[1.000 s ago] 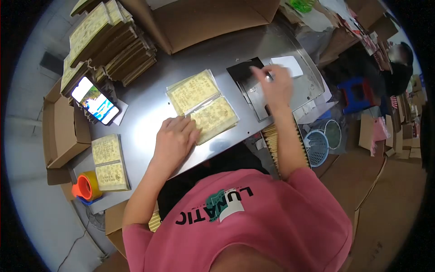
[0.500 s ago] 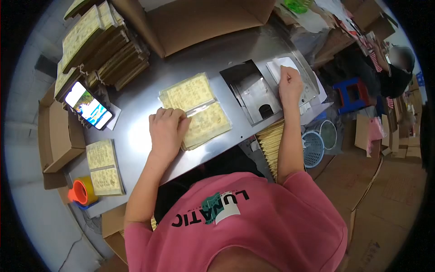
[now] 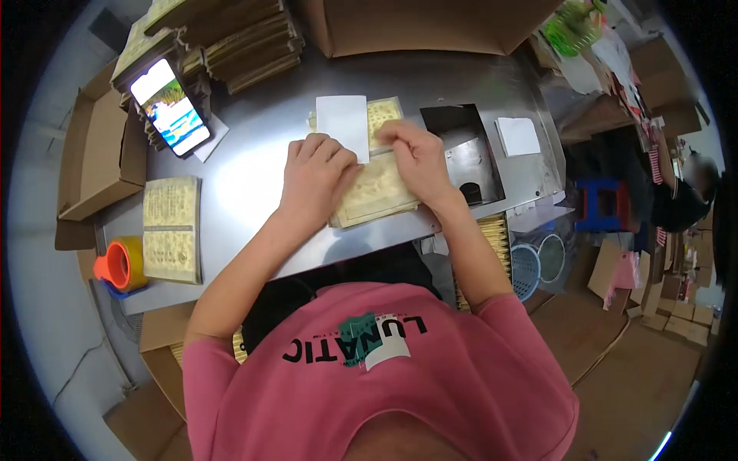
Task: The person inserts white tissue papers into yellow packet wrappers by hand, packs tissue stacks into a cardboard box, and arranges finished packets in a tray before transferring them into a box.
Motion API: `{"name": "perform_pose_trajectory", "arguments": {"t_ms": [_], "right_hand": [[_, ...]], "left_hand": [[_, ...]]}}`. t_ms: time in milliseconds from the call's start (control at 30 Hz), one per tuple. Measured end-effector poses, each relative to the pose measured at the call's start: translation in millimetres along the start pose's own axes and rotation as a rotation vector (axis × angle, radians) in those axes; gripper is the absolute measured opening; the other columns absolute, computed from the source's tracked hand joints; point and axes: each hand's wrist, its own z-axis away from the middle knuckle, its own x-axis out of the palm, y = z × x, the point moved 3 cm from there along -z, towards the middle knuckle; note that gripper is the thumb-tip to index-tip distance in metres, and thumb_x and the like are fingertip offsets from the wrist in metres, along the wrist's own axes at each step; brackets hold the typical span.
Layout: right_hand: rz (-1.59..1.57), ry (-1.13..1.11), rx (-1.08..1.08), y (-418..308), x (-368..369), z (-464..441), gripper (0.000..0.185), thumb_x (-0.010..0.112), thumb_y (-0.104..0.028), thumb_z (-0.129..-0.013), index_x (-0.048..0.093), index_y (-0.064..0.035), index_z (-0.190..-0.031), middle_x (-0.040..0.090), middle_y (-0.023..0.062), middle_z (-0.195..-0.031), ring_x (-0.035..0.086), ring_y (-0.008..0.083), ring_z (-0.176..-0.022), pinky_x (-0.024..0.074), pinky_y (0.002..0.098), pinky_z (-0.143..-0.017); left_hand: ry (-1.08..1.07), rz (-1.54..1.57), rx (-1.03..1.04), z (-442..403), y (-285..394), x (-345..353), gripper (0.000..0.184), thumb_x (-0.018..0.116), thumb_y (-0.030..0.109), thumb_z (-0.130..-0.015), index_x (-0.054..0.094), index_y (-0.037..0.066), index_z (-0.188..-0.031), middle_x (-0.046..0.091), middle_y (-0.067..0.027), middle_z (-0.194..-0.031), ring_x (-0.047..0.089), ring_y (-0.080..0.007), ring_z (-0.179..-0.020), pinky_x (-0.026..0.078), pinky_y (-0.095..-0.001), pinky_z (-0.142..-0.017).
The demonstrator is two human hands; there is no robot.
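Observation:
Yellow printed sheets in clear sleeves (image 3: 377, 188) lie stacked on the metal table. A white card (image 3: 342, 123) rests over their upper left part. My left hand (image 3: 317, 180) lies at the left edge of the sheets, with its fingertips by the card's lower edge. My right hand (image 3: 421, 163) is over the right side of the sheets, its fingers curled into a pinch; what lies between them is hidden. More white cards (image 3: 519, 137) lie to the right, beyond a dark metal plate (image 3: 465, 150).
A lit phone (image 3: 171, 107) leans on tall stacks of yellow packets (image 3: 250, 46) at the upper left. Another yellow packet (image 3: 171, 230) and a tape roll (image 3: 123, 265) are at left. Cardboard boxes (image 3: 415, 31) stand behind. A person (image 3: 680, 200) is at far right.
My right hand has moved left from the white cards to the yellow sheets. A white card now lies on the sheets. The view has shifted.

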Motion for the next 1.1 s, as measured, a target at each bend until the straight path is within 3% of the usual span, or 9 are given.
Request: {"name": "perform_pose_trajectory", "arguments": {"t_ms": [133,200,300,433,600,800,867,933,1100], "right_hand": [[0.119,0.078,0.142,-24,-2,-18,0.024,0.052,-0.016,-0.094,0.067,0.0013,-0.086,0.069,0.0154,-0.089,0.067,0.0282,-0.083,0.0512,0.0355,-0.075],[0.641,-0.196,0.307,-32,1,-30,0.036,0.058,-0.035,-0.092,0.065,-0.0006,-0.083,0.068,0.0146,-0.083,0.066,0.0304,-0.080,0.0498,0.0405,-0.070],[0.647,-0.186,0.181,-34,23,-36,0.045,0.062,-0.047,-0.086,0.064,-0.0026,-0.086,0.068,0.0140,-0.080,0.065,0.0344,-0.078,0.0487,0.0439,-0.067],[0.565,-0.067,0.101,-31,41,-36,0.040,0.068,-0.042,-0.085,0.064,-0.0026,-0.091,0.067,0.0124,-0.078,0.065,0.0262,-0.072,0.0487,0.0364,-0.065],[-0.073,-0.020,0.285,-11,31,-31,0.022,0.073,-0.017,-0.083,0.064,-0.0011,-0.095,0.066,0.0028,-0.080,0.054,0.0070,-0.071,0.0451,0.0234,-0.065],[-0.052,-0.417,0.183,2,-18,-29,0.033,0.072,-0.014,-0.085,0.062,-0.0027,-0.114,0.067,0.0034,-0.086,0.058,0.0075,-0.081,0.0457,0.0220,-0.074],[0.038,-0.343,0.207,-15,-2,-27,0.040,0.071,-0.023,-0.086,0.060,-0.0039,-0.119,0.069,0.0069,-0.090,0.061,0.0114,-0.083,0.0467,0.0246,-0.077],[0.305,-0.053,0.284,-14,7,-29,0.050,0.068,-0.036,-0.086,0.057,-0.0050,-0.124,0.070,0.0111,-0.092,0.063,0.0160,-0.083,0.0475,0.0281,-0.079],[0.262,-0.124,0.318,-15,11,-37,0.042,0.067,-0.039,-0.086,0.069,-0.0032,-0.107,0.069,0.0110,-0.082,0.062,0.0156,-0.077,0.0477,0.0288,-0.073]], "left_hand": [[-0.042,0.153,-0.089,6,-5,3,0.011,0.068,0.015,-0.081,0.061,0.009,-0.086,0.059,-0.0063,-0.088,0.053,-0.0290,-0.093,0.041,-0.0391,-0.081],[-0.031,0.172,-0.101,9,-7,5,0.011,0.068,0.015,-0.081,0.061,0.008,-0.086,0.059,-0.0067,-0.089,0.053,-0.0292,-0.094,0.041,-0.0393,-0.081],[-0.014,0.175,-0.102,12,-8,9,0.010,0.067,0.015,-0.082,0.061,0.008,-0.087,0.059,-0.0072,-0.090,0.053,-0.0294,-0.094,0.041,-0.0396,-0.081],[0.033,0.195,-0.095,14,-10,10,0.010,0.066,0.015,-0.082,0.061,0.008,-0.085,0.058,-0.0071,-0.089,0.053,-0.0281,-0.093,0.040,-0.0393,-0.080],[0.078,0.077,-0.103,11,-4,3,0.010,0.067,0.018,-0.082,0.060,0.010,-0.084,0.058,-0.0047,-0.088,0.054,-0.0240,-0.094,0.038,-0.0378,-0.079],[0.113,0.066,-0.112,10,-2,6,0.011,0.068,0.020,-0.081,0.061,0.011,-0.084,0.059,-0.0017,-0.086,0.054,-0.0211,-0.094,0.038,-0.0370,-0.080],[0.116,0.084,-0.094,9,1,8,0.011,0.068,0.020,-0.081,0.062,0.011,-0.084,0.059,-0.0014,-0.086,0.054,-0.0210,-0.093,0.038,-0.0370,-0.080],[0.109,0.085,-0.106,11,-1,8,0.011,0.068,0.020,-0.081,0.062,0.011,-0.083,0.059,-0.0014,-0.085,0.055,-0.0210,-0.092,0.037,-0.0369,-0.080],[0.102,0.100,-0.107,12,-1,5,0.011,0.068,0.020,-0.081,0.062,0.011,-0.083,0.059,-0.0021,-0.084,0.054,-0.0215,-0.090,0.037,-0.0368,-0.079]]}}
